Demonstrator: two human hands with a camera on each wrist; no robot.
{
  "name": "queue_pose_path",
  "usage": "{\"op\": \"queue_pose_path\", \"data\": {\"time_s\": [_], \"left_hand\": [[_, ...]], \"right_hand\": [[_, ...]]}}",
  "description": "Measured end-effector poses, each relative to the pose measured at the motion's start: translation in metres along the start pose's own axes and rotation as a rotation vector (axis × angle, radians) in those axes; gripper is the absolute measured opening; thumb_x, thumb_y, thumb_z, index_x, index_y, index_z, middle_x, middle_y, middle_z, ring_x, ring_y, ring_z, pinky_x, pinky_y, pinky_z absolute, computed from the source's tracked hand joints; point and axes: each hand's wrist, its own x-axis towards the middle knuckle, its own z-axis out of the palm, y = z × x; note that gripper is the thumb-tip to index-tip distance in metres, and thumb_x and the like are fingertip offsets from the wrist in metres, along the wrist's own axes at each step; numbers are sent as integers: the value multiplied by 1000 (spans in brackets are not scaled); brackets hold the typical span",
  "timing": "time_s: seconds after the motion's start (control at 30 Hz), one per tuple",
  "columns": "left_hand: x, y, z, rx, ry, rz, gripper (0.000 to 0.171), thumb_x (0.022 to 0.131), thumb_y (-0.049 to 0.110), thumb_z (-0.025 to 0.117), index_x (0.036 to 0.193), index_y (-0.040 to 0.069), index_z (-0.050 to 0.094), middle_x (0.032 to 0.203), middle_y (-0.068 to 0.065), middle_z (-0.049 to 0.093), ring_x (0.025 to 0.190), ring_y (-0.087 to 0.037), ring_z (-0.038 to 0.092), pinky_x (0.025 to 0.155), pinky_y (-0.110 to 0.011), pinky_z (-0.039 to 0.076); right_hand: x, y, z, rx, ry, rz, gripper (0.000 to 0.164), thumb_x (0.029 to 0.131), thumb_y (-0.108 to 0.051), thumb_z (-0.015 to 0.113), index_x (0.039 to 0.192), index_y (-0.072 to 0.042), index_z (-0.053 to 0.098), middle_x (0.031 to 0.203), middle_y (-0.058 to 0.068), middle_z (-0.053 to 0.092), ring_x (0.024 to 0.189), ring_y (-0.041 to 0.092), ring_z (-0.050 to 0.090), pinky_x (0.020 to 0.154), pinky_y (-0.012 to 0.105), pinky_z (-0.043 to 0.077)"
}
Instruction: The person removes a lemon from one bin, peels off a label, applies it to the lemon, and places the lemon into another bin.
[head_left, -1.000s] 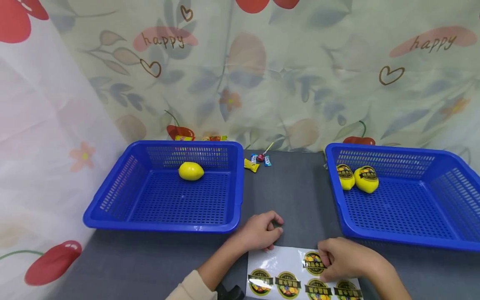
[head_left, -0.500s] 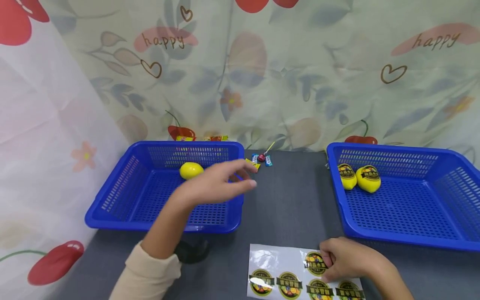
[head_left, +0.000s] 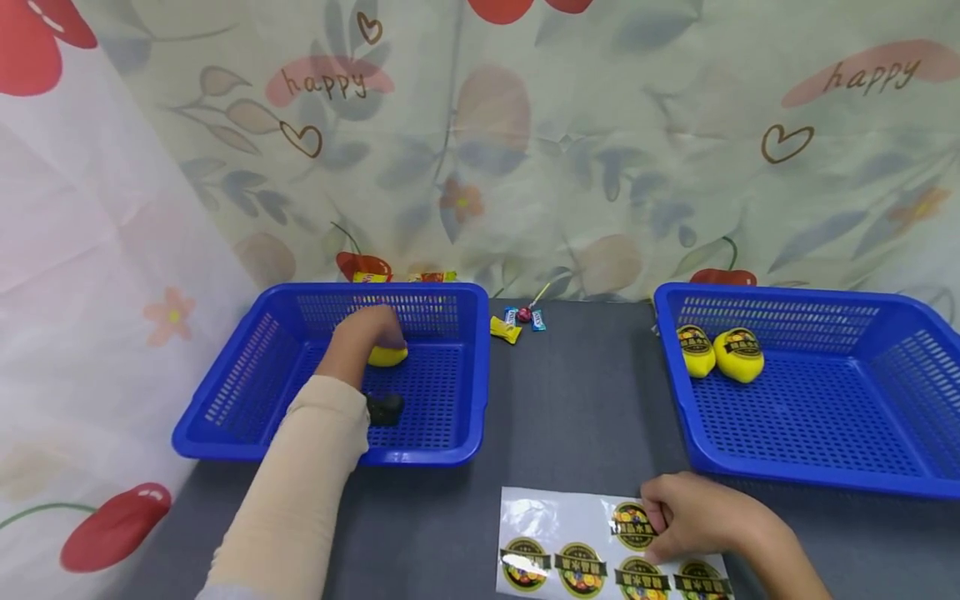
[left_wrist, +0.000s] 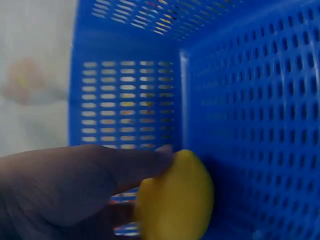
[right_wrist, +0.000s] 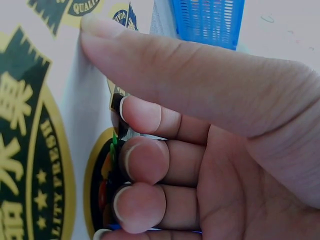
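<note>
My left hand (head_left: 369, 327) reaches down into the left blue basket (head_left: 480, 375) at a yellow lemon (head_left: 387, 357). In the left wrist view the thumb presses the near side of the lemon (left_wrist: 185, 197) and another finger lies behind it, partly hidden. My right hand (head_left: 697, 515) rests on the upper right of a white sheet (head_left: 558, 515) of round black-and-gold stickers. Its bent fingertips and thumb tip touch the sheet in the right wrist view, close to a sticker (right_wrist: 45, 170).
On the right, a second blue basket (head_left: 678, 417) holds two stickered lemons (head_left: 738, 357). Between the baskets, at the back of the dark table (head_left: 585, 400), lie a yellow-wrapped candy (head_left: 505, 330), a red lollipop (head_left: 524, 315) and small blue wrapped sweets. A patterned curtain (head_left: 570, 192) stands behind.
My left hand has left the sheet's upper left corner, swung left over the basket rim and come down on the lemon. The right hand has stayed on the sheet.
</note>
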Motion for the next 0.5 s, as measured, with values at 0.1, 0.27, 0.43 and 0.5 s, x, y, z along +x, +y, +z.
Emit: {"op": "queue_pose_path", "data": {"time_s": [0.1, 0.27, 0.43, 0.5], "left_hand": [[11, -4, 13, 49, -45, -9, 50, 96, 27, 68, 136, -2, 57, 134, -18, 57, 118, -32, 52, 107, -51, 39], [14, -1, 24, 5, -16, -61, 59, 90, 25, 77, 136, -3, 55, 136, -20, 55, 124, -35, 51, 107, -50, 39], [11, -5, 26, -15, 22, -61, 56, 88, 30, 76, 129, -3, 58, 127, -19, 58, 115, -34, 56, 98, -46, 47], [10, -7, 24, -46, 17, -46, 57, 87, 33, 75, 128, -3, 57, 122, -18, 58, 108, -33, 57, 87, -42, 54]], "right_hand": [[0, 0, 0, 3, -2, 4, 34, 72, -29, 89, 72, -18, 56, 62, -11, 47, 54, 5, 42, 49, 24, 33], [-1, 0, -1, 1, 3, 0, 34, 72, -28, 89, 73, -18, 56, 62, -11, 48, 54, 5, 42, 49, 24, 33], [-1, -1, 0, -5, 12, -15, 34, 72, -29, 89, 72, -19, 56, 62, -12, 47, 54, 4, 41, 49, 23, 34], [-1, -1, 0, -3, 9, -9, 34, 72, -28, 89, 73, -18, 56, 62, -11, 47, 54, 5, 41, 50, 24, 33]]}}
